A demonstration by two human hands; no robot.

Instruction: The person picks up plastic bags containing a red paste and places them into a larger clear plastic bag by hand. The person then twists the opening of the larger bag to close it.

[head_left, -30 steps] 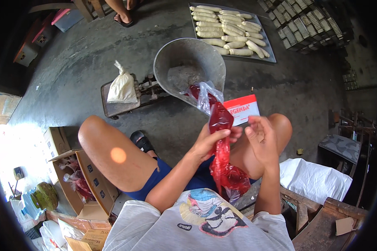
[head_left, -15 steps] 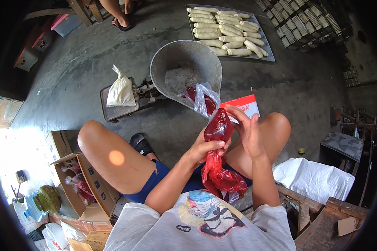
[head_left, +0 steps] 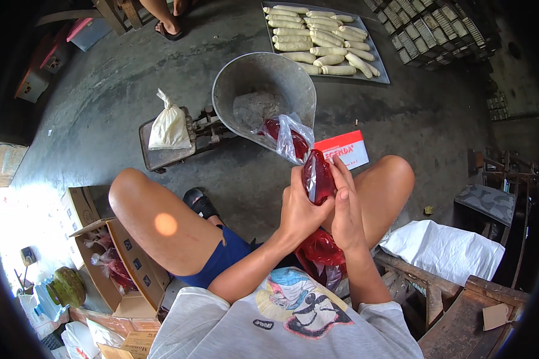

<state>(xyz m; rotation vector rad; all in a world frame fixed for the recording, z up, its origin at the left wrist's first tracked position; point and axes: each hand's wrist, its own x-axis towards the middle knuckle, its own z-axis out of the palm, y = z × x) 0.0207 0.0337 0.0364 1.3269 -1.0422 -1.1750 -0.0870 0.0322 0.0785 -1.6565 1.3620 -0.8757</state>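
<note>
A clear plastic bag of glossy red paste is upright between my hands, its upper part bulging above them. My left hand is wrapped around the bag's middle from the left. From the right my right hand grips it, fingers laid along its side and thumb pointing up. Below both hands the bag's lower red part hangs over my lap. Just beyond, a second bag of red paste lies in the lip of a large metal scoop pan. A red and white box lies behind my right fingers.
A tray of pale dough rolls is at the far side. A tied bag of pale powder rests on a scale. Left, a cardboard box holds more red bags. A white sack lies right. Another person's foot shows far left.
My right hand has come in from beside the bag and closed against it. My left hand has shifted its hold, and the bag's lower part has drawn in under my hands.
</note>
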